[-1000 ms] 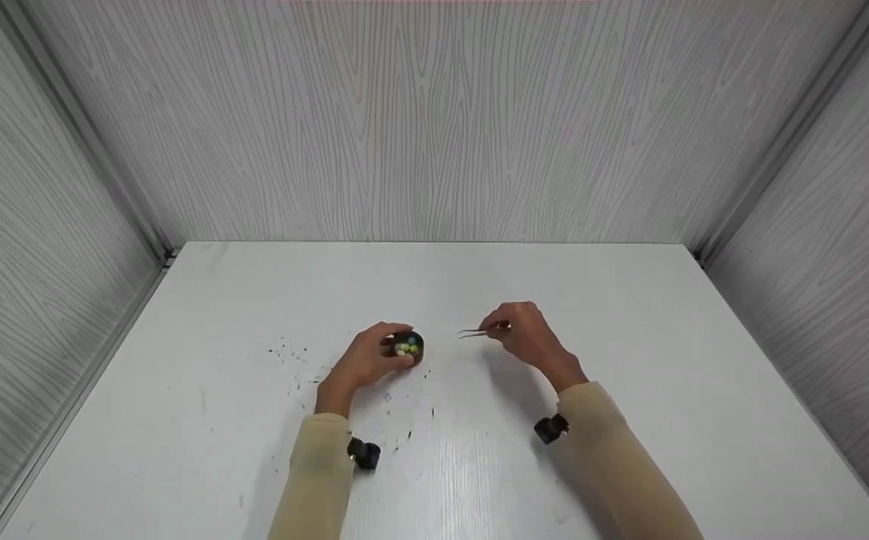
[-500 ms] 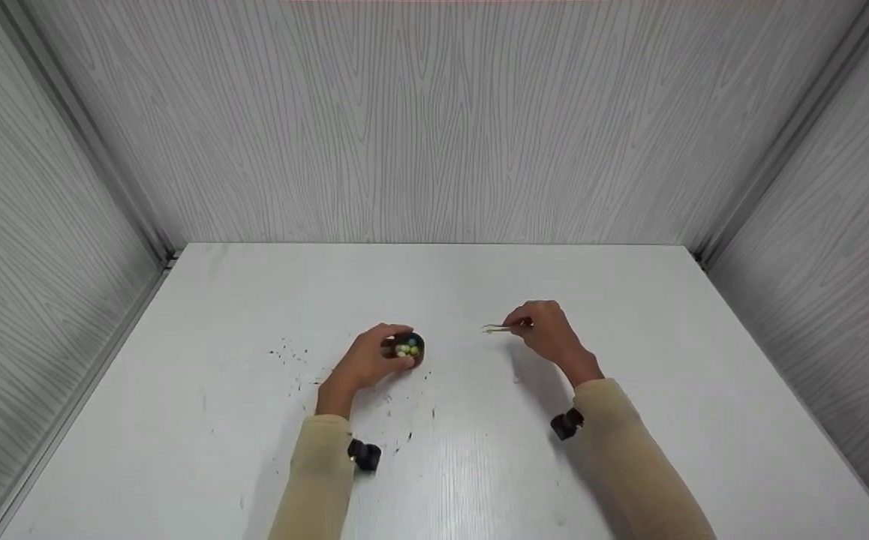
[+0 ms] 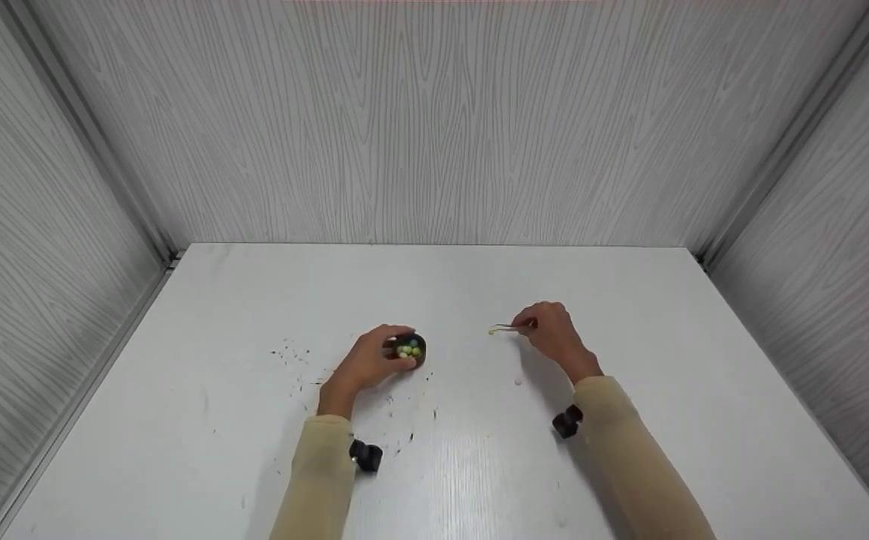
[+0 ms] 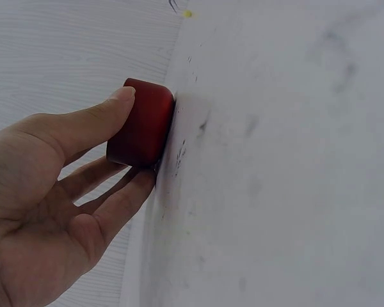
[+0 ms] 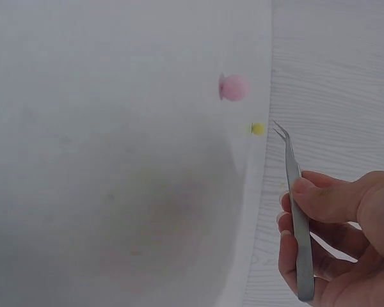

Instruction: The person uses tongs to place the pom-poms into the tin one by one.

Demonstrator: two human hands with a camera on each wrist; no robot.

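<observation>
My left hand (image 3: 363,364) grips a small round cup (image 4: 144,125), dark red outside, between thumb and fingers. It stands on the table. Inside the cup lie several little balls (image 3: 409,351), green, yellow, white and blue. In my right hand (image 3: 554,336) I pinch silver bent-tip tweezers (image 5: 299,217), whose points are slightly spread and hold nothing. By those points sits a yellow ball (image 5: 257,129) on the table, apart from them in the right wrist view. Closer to my body lies a pink ball (image 5: 234,87). The left wrist view hides the cup's contents.
The white table (image 3: 464,465) carries dark specks and scuffs (image 3: 292,352) around and left of the cup. A grey wood-grain panel (image 3: 434,127) rises behind, with similar panels at both sides. Each sleeved wrist bears a small black camera (image 3: 365,455).
My right hand has moved right with the tweezers, quickly at first, then only slightly. The yellow and pink balls now show in the head view. My left hand stays on the cup.
</observation>
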